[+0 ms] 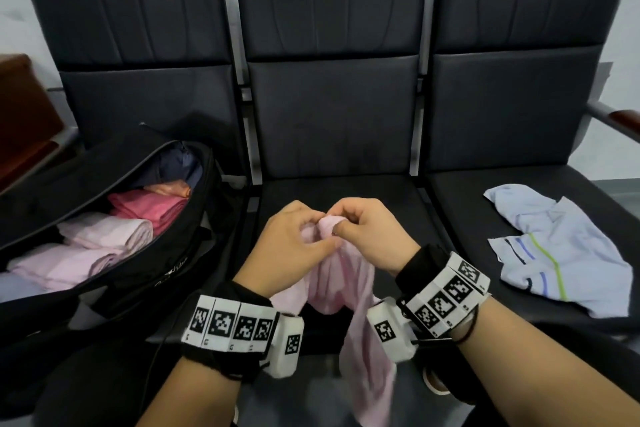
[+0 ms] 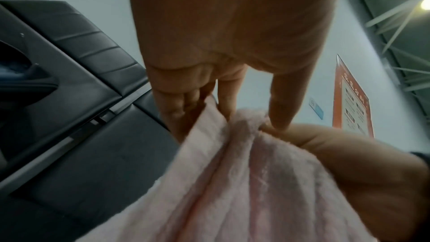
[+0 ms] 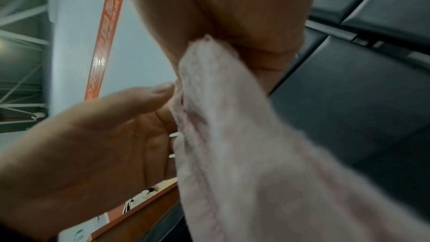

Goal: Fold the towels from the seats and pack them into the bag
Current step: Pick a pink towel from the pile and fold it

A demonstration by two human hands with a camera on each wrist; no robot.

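A pale pink towel (image 1: 349, 284) hangs bunched over the front of the middle seat (image 1: 332, 191), held up by both hands. My left hand (image 1: 313, 236) pinches its top edge, and my right hand (image 1: 337, 222) pinches the same edge beside it. In the left wrist view the left hand (image 2: 244, 115) grips the pink towel (image 2: 244, 181) between thumb and fingers. In the right wrist view the right hand (image 3: 216, 43) clamps the pink towel (image 3: 232, 135). The open black bag (image 1: 180, 263) on the left seat holds several folded pink towels (image 1: 104, 236). A white striped towel (image 1: 554, 253) lies spread on the right seat.
Three black padded seats stand in a row against a pale wall. A red-brown armrest (image 1: 623, 120) sticks out at the far right. A brown wooden piece of furniture (image 1: 20, 114) stands at the left edge.
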